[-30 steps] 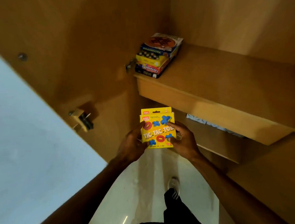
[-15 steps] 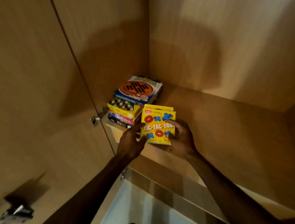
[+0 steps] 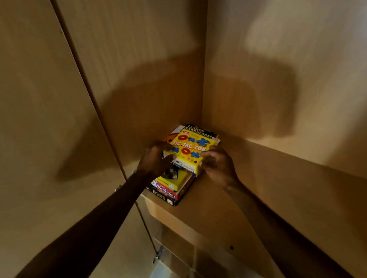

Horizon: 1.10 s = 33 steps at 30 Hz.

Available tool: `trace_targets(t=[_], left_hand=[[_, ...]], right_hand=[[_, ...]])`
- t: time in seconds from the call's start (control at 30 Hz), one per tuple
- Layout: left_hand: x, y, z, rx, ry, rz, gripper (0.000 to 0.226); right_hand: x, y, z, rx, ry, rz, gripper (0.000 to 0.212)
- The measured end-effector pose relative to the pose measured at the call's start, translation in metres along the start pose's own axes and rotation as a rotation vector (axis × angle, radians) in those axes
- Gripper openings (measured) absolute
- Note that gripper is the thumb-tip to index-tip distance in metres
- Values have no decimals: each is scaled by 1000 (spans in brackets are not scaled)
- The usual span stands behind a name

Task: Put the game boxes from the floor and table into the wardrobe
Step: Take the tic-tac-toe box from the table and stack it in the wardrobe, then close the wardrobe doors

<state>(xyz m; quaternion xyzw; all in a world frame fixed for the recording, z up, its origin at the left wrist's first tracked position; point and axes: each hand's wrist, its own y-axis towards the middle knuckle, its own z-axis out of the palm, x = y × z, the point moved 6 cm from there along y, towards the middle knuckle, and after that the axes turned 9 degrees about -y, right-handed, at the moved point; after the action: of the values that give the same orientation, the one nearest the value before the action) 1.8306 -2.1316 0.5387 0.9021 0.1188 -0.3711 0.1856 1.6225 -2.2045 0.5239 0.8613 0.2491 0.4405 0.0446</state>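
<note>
A yellow Tic Tac Toe box lies flat on top of a stack of game boxes in the back left corner of a wooden wardrobe shelf. My left hand grips the box's left edge and my right hand holds its right front corner. A box marked Ludo shows just behind the yellow one. The lower boxes of the stack stick out toward the shelf's front edge.
The open wardrobe door stands at the left with metal hinges. The wardrobe's back wall rises behind the stack. A lower shelf section lies beneath.
Both hands have carried the Tic Tac Toe box up from in front of the shelf and laid it flat onto the stack. The view has risen toward the shelf corner.
</note>
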Motion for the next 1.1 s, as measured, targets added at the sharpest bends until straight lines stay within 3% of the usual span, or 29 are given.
trace_targets(t=[0.1,0.17,0.27,0.5,0.63,0.8,0.93,1.1], left_hand=[[-2,0,-5,-65,182,76,29],[-2,-5,-3,-45,244,106,40],[6,-9,-4,-36,241,85,59],[18,-13,-2,14,203,36,72],[13,-22,-5,-23,150,6,63],[-4,-61,-7,-195,2,-25,48],[-5,-100,4,-204,-206,-109,38],[-17,-162,17,-227,-416,-204,33]], right_hand=[[4,12,16,81,-49,-35,32],[9,18,26,133,-42,-45,36],[18,25,39,181,-64,-77,41],[24,30,50,242,-112,-91,49],[24,22,44,275,-64,-104,54],[29,-7,16,103,88,-105,44],[23,-49,0,90,240,-14,38],[9,-116,-6,125,257,115,34]])
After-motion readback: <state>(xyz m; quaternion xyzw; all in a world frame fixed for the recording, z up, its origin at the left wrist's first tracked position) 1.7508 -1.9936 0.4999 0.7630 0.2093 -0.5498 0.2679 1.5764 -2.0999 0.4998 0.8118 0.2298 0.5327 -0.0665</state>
